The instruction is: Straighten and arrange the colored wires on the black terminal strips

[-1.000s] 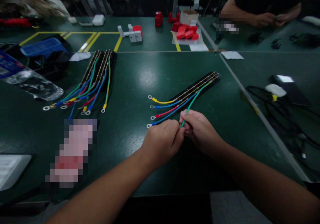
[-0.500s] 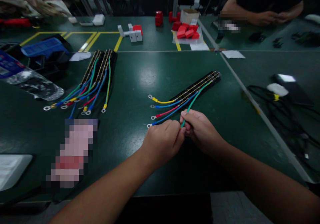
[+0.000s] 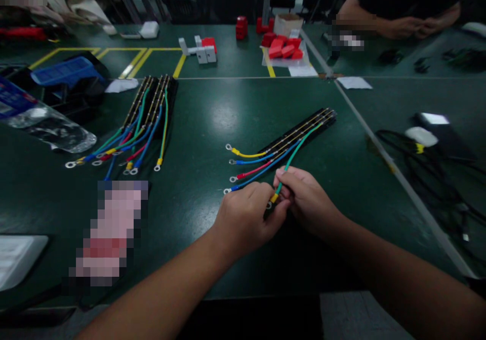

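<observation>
Pinching green wire [image 3: 292,156] in right grip [image 3: 308,196], with left grip [image 3: 243,216] spread around its yellow ring end [image 3: 274,198]; could pop off black strip [image 3: 304,131] if tugged hard.

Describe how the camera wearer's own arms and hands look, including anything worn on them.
The left hand and right hand are ungloved, with no rings visible on the parts that show. The left forearm and right forearm are bare: no sleeve, watch, bracelet or cable shows. Anything higher up is out of view.
</observation>
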### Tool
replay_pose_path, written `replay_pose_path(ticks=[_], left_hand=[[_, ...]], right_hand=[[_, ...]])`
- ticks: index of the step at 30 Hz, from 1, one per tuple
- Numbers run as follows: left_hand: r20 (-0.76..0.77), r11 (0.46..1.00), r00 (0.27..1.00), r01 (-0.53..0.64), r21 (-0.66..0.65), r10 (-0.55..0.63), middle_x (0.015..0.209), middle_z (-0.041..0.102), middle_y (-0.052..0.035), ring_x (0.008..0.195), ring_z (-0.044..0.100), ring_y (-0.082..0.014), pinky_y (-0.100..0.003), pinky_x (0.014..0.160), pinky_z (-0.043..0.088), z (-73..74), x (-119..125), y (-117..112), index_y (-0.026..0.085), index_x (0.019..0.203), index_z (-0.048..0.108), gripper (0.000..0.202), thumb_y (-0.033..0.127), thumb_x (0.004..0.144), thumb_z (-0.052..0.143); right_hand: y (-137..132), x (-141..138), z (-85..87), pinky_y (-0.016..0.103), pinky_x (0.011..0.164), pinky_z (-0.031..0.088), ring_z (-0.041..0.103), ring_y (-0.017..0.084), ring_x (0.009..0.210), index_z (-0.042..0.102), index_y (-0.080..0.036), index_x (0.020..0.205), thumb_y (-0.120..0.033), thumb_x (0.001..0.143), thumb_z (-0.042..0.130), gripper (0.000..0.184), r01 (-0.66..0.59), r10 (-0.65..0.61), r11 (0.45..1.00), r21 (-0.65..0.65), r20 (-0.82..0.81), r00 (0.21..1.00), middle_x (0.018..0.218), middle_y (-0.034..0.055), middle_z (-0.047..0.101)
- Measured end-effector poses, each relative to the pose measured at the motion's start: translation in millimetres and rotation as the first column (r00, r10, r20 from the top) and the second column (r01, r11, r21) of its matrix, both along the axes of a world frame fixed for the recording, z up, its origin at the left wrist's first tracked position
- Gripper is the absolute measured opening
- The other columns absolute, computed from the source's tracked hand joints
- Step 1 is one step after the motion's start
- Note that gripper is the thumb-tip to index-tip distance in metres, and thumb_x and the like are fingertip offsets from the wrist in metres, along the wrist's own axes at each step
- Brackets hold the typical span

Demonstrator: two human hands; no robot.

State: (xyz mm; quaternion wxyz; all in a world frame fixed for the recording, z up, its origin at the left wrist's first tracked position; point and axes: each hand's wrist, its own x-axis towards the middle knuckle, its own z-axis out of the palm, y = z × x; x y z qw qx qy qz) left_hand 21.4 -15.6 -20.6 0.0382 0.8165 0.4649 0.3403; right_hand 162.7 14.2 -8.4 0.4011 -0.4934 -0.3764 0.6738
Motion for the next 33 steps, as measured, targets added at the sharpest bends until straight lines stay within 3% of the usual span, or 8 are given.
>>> replay_pose_path(ticks=[11, 24, 33], left_hand=[[0.053, 0.999, 0.998, -0.02, 0.039, 0.018, 0.064, 0.058, 0.001, 0.053, 0.048, -0.0102, -0.025, 0.051, 0.033, 2.3, 0.4, -2.6, 0.017, 0.076, 0.057, 0.012, 0.027, 0.082, 0.054], [0.03, 0.999, 0.999, 0.032, -0.001, -0.032, 0.063, 0.058, 0.001, 0.055, 0.051, -0.0105, -0.025, 0.052, 0.034, 3.5, -2.0, -2.6, 0.017, 0.078, 0.06, 0.016, 0.024, 0.087, 0.049], [0.051, 0.999, 0.998, -0.03, 0.034, 0.028, 0.062, 0.059, 0.0013, 0.053, 0.049, -0.0101, -0.025, 0.051, 0.033, 3.5, -1.3, -2.9, 0.018, 0.075, 0.059, 0.014, 0.027, 0.084, 0.053]], right_hand=[[0.4, 1.6, -4.5, 0.021, 0.045, 0.028, 0.034, 0.006, 0.043, 0.049, -0.017, 0.064, -0.037, 0.083, 0.054, 0.028, -0.03, 0.031, 0.999, 0.019, -0.038, 0.999, 0.048, -0.0062, 0.039], [0.3, -0.4, -0.2, 0.023, 0.045, 0.027, 0.034, 0.007, 0.043, 0.048, -0.018, 0.061, -0.037, 0.081, 0.057, 0.029, -0.021, 0.021, 1.0, 0.016, -0.025, 0.999, 0.047, -0.0058, 0.038], [-0.3, 1.5, -3.0, 0.022, 0.045, 0.026, 0.033, 0.007, 0.043, 0.049, -0.018, 0.064, -0.038, 0.083, 0.055, 0.028, -0.034, 0.034, 0.999, 0.024, -0.031, 0.999, 0.048, -0.0063, 0.038]])
